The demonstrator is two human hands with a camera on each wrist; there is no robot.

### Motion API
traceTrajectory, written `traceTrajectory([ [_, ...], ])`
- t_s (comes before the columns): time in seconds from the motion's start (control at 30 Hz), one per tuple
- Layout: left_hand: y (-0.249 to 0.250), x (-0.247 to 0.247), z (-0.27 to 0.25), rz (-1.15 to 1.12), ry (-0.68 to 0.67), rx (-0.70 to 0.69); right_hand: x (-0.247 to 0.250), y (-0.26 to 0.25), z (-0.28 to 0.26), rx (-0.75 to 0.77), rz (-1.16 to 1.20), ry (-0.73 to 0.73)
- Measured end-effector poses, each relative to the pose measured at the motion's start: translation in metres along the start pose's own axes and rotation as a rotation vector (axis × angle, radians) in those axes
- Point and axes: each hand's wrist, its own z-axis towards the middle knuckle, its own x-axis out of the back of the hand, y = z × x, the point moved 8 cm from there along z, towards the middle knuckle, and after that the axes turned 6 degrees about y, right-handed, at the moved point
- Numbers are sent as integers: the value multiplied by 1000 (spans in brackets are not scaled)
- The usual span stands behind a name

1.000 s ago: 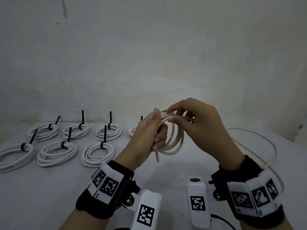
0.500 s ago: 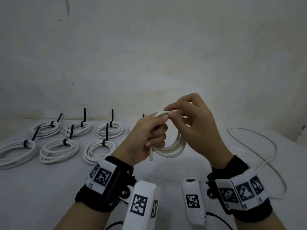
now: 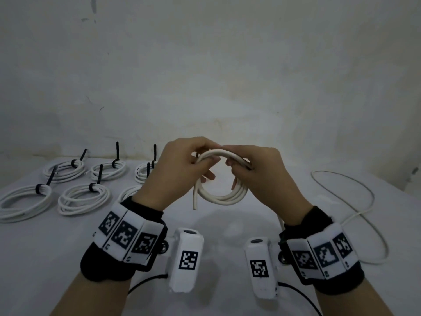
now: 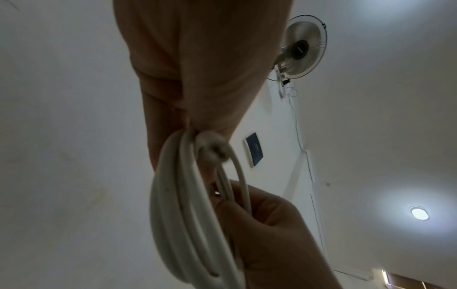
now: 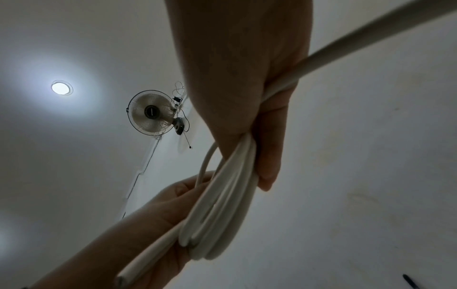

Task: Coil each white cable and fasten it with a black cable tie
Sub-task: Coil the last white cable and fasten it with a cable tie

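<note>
I hold a white cable coil (image 3: 222, 195) in the air above the table, with several loops hanging down. My left hand (image 3: 184, 165) grips the coil's top left; one cut end (image 3: 194, 205) dangles below it. My right hand (image 3: 257, 169) grips the coil's top right, fingers curled round the bundle (image 5: 222, 205). The cable's free length (image 3: 362, 215) trails from under my right wrist across the table to the right. In the left wrist view the loops (image 4: 188, 215) run from my left hand to my right hand. No black tie is on this coil.
Several finished coils with black ties (image 3: 83, 198) lie in two rows on the white table (image 3: 45, 258) at the left; one is partly hidden behind my left arm. A wall (image 3: 205, 76) stands behind the table. A loose black tie (image 5: 410, 281) shows at the right wrist view's lower edge.
Both hands have turned palm-down and moved apart along the coil's top. The coil now hangs open and round between them. The camera view has tilted down slightly.
</note>
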Motion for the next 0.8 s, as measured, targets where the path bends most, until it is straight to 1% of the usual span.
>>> traceTrajectory([
  [0.07, 5, 2, -4, 35, 2, -44, 6, -3, -4, -38, 66, -3],
  [0.13, 8, 3, -13, 81, -32, -69, 8, -8, -11, -72, 122, -15],
  [0.23, -6, 0, -32, 45, -73, -6, -3, -10, -27, -136, 168, -72],
  [0.3, -25, -4, -50, -42, -81, 84, -15, -7, -40, -177, 189, -81],
  [0.33, -36, -7, -59, -85, -80, 154, -21, -4, -46, -202, 192, -77],
  [0.4, -60, -12, -78, -170, -71, 347, -31, 1, -55, -240, 198, -69],
  [0.43, -73, -16, -86, -239, -69, 470, -35, 3, -58, -249, 198, -69],
  [0.5, -86, -31, -102, -504, -84, 698, -40, 3, -61, -246, 191, -65],
  [0.53, -86, -39, -107, -668, -85, 764, -41, 3, -63, -240, 185, -55],
  [0.57, -84, -44, -110, -805, -74, 804, -41, 3, -64, -239, 182, -44],
  [0.63, -80, -51, -112, -954, -46, 840, -40, 8, -68, -260, 195, -36],
  [0.73, -77, -57, -112, -1039, -36, 848, -41, 12, -72, -293, 223, -38],
  [0.8, -79, -58, -112, -1079, -16, 858, -46, 14, -75, -325, 275, -74],
])
